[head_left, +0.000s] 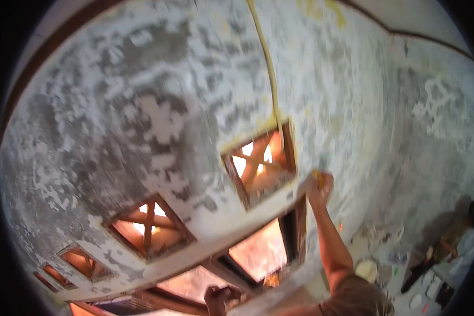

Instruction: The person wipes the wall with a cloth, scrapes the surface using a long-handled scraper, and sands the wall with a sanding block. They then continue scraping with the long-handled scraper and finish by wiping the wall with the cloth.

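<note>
My right hand [321, 190] is raised against the patchy wall [347, 142], just right of the upper vent opening [288, 150]. Its fingers are closed around a small yellow thing [319, 179], mostly hidden by the hand, so its kind does not show. Low in the view, my left hand [218, 299] is dark against the bright window. Its fingers are curled in front of the window frame [187, 300]; what they hold, if anything, is hidden. The wall surface is mottled grey and white, with yellow paint traces around the vent.
A pale cable [268, 58] runs down the wall into the vent. Further vents with crossed wooden bars [149, 226] line the wall to the left. At the lower right, another person [447, 242] is near a pale round container [366, 270] and scattered items on the floor.
</note>
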Demonstrator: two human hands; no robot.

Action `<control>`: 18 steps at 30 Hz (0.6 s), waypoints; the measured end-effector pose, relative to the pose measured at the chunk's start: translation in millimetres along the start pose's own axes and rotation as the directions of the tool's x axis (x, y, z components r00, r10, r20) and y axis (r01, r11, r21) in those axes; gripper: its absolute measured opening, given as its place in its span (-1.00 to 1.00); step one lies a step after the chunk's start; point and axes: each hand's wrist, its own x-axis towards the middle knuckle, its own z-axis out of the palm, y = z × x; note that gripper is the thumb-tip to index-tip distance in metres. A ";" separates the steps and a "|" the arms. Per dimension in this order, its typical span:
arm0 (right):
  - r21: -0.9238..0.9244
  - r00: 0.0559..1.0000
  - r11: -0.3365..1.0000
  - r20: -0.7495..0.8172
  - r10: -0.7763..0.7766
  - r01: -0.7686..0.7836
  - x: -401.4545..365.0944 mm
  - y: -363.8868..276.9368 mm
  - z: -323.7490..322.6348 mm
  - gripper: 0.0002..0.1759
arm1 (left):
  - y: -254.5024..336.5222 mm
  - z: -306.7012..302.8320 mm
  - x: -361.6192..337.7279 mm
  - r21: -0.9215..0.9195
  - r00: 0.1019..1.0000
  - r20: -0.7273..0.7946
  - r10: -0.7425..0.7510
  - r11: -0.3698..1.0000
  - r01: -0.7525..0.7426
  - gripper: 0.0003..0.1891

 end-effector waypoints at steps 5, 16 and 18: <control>0.442 0.786 0.744 0.592 0.179 -0.501 -86.4 -10.9 -64.6 -0.81 | 47.2 118.2 17.2 -0.496 0.995 -0.005 -0.104 0.864 0.088 -0.84; -0.045 0.064 0.267 0.919 0.388 -0.963 -158.3 -58.7 -100.4 -0.41 | 60.4 251.1 79.6 0.234 0.937 0.304 0.173 0.940 -0.250 -0.46; -0.036 0.088 0.280 0.904 0.418 -0.959 -139.8 -71.8 -105.1 -0.45 | 62.9 268.3 65.9 0.259 0.989 0.131 0.071 0.960 -0.103 -0.44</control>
